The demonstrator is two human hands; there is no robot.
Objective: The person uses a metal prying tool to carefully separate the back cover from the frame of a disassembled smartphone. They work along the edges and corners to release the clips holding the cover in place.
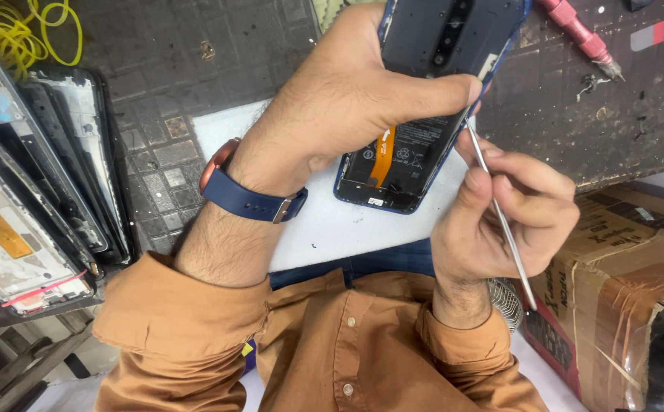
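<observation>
A person in a rust-orange shirt works over a dark, worn desk [179, 61], seen from above. The left hand [340, 107], wearing a blue-strapped wristwatch [244, 194], has its grip clenched around an opened blue smartphone [416, 114], thumb pressed across the exposed back at the phone's middle. The phone lies tilted over a white mat [324, 221], its lower end pointing toward 7 o'clock, showing a black battery and an orange flex cable [383, 156]. At 4 o'clock from the phone, the right hand [500, 221] pinches a thin metal pry tool [500, 214] between thumb and fingers; the tool's tip touches the phone's right edge just beside the left thumb, and its shaft runs down toward 5 o'clock. At 9 o'clock from the hands, several stripped phone frames [34, 191] lean in a stack along the desk's left edge. Yellow wire [19, 34] coils at 10 o'clock. A pink-handled screwdriver [580, 34] lies at 1 o'clock, well apart from the hands. A taped cardboard box [622, 290] sits at 4 o'clock, near the right wrist.
</observation>
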